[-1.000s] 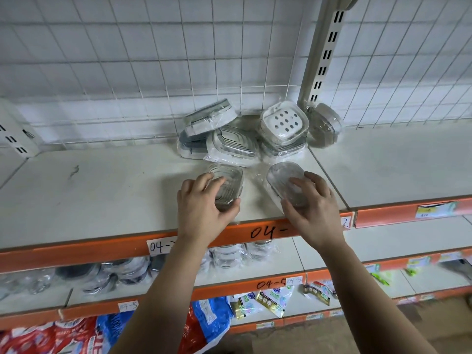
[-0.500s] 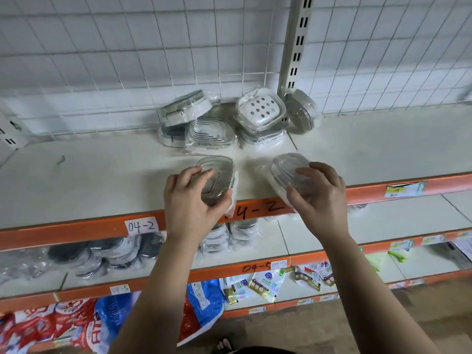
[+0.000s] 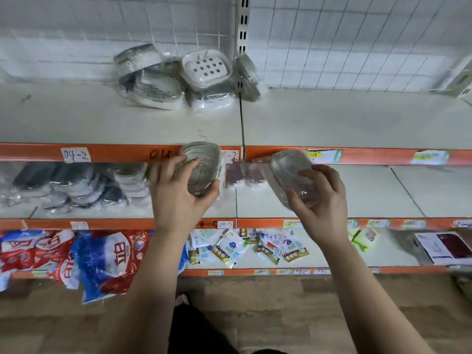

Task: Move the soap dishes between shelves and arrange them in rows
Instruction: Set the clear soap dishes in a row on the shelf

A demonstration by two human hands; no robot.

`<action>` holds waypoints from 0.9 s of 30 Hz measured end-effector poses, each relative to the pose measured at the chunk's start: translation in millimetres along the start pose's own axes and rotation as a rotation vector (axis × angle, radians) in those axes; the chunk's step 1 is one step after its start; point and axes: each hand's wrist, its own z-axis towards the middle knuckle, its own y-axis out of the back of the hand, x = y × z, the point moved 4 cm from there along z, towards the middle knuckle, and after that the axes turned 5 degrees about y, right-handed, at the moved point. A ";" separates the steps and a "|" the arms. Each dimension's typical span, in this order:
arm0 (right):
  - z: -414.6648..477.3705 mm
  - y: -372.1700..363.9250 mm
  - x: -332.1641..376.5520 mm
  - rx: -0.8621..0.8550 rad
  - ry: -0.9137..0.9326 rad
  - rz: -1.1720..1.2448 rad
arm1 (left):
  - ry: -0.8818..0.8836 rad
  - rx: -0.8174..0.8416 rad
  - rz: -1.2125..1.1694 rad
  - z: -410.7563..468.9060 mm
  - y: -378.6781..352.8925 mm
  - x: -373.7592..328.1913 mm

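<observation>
My left hand grips a ribbed soap dish; my right hand, at its 3 o'clock, holds a clear soap dish. At 12 o'clock, a pile of dishes sits on the top shelf.

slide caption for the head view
The left hand holds a ribbed soap dish and the right hand a clear soap dish before the top shelf, where more dishes sit piled.

Both forearms reach forward, side by side — the left hand grips a ribbed soap dish, the right hand a clear soap dish, fingers curled.
</observation>
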 end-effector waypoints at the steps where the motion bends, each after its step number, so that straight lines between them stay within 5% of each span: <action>1: -8.7 7.5 -7.3 0.018 -0.014 0.004 | 0.012 -0.003 -0.008 -12.4 -0.4 -7.5; 9: -74.6 25.0 -67.4 0.115 -0.160 0.030 | 0.058 0.094 0.050 -92.2 -29.2 -30.0; 27: -90.0 -77.2 -187.4 0.098 -0.317 -0.009 | -0.023 0.247 0.054 -117.7 -211.3 4.3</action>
